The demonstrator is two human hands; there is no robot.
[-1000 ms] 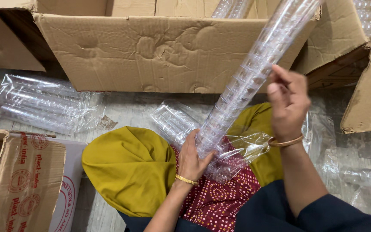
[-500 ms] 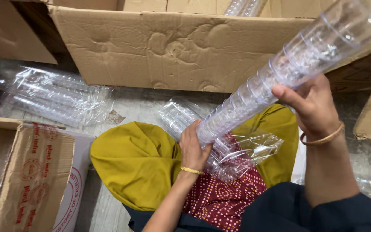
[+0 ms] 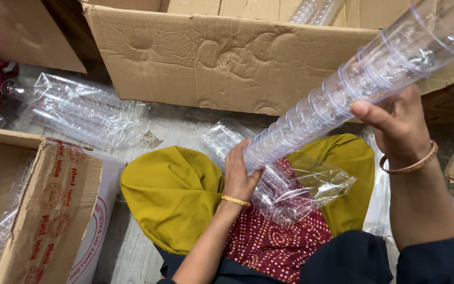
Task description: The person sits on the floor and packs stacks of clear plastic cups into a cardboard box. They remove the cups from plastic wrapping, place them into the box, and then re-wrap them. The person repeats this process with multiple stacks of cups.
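Cradling cup stack (image 3: 353, 89), hands (image 3: 240, 176) apart

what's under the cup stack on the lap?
Under the stack of clear plastic cups lies a crumpled clear plastic sleeve on red patterned cloth. The left hand covers the stack's lower end; the right hand grips higher.

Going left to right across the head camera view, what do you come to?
Printed cardboard box → wrapped cup sleeves on the floor → left hand → stack of clear plastic cups → right hand.
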